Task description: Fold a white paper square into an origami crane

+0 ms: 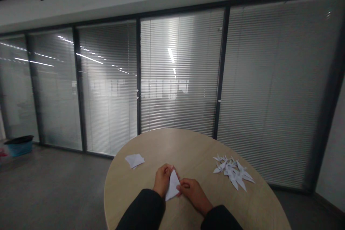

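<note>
A white sheet of paper (173,186), folded to a pointed shape, is held between my hands just over the round table. My left hand (162,179) grips its left edge near the top, fingers closed. My right hand (192,190) pinches the lower right edge between thumb and fingers. Part of the paper is hidden behind the fingers. To the left lies a small stack of white paper sheets (135,160). On the right side of the table rests a pile of folded white paper cranes (233,172), with pointed ends sticking out.
The round wooden table (175,143) stands close to a glass partition (178,79) with blinds. A blue bin (18,146) with a black liner sits on the grey floor at the far left.
</note>
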The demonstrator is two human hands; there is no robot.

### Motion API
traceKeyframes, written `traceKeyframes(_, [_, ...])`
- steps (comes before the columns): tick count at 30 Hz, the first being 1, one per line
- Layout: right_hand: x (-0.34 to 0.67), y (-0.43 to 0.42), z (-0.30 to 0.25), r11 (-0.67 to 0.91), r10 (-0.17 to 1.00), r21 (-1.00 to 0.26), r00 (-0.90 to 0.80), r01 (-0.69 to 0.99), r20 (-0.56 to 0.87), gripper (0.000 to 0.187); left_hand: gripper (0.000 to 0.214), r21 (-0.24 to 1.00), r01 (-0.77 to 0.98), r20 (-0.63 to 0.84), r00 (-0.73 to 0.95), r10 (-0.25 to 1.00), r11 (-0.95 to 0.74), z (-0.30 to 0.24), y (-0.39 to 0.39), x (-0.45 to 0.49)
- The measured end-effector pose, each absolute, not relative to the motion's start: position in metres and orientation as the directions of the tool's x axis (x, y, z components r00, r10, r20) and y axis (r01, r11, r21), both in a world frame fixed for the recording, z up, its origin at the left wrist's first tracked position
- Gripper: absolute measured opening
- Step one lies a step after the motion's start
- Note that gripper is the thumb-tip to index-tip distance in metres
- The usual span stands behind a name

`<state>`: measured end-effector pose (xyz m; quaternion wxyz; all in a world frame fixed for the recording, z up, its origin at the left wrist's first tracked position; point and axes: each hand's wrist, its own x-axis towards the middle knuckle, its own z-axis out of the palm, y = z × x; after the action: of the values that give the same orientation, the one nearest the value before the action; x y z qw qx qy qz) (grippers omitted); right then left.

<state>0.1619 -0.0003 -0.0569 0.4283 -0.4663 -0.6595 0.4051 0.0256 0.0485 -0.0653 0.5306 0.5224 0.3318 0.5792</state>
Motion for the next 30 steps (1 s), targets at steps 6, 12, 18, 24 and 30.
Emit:
traceKeyframes(6, [0.161, -0.002, -0.055, 0.225, 0.961, -0.946, -0.215, 0.232, 0.175, 0.026, 0.036, 0.910, 0.073, 0.407, 0.018, 0.913, -0.407, -0.066, 0.047, 0.023])
traceKeyframes(12, [0.160, -0.004, -0.053, 0.211, 0.958, -0.960, -0.234, 0.183, 0.166, 0.030, 0.030, 0.859, 0.225, 0.465, 0.038, 0.885, -0.461, -0.058, 0.041, 0.022])
traceKeyframes(18, [0.160, -0.005, -0.052, 0.176, 0.959, -0.973, -0.249, 0.150, 0.135, 0.031, 0.028, 0.838, 0.268, 0.483, 0.044, 0.874, -0.476, -0.055, 0.038, 0.022])
traceKeyframes(24, [0.160, -0.006, -0.050, 0.175, 0.954, -0.977, -0.267, 0.125, 0.136, 0.031, 0.027, 0.845, 0.277, 0.462, 0.053, 0.886, -0.457, -0.052, 0.036, 0.021])
traceKeyframes(30, [0.160, -0.006, -0.051, 0.174, 0.954, -0.978, -0.265, 0.119, 0.138, 0.032, 0.030, 0.844, 0.258, 0.469, 0.070, 0.880, -0.470, -0.051, 0.038, 0.020])
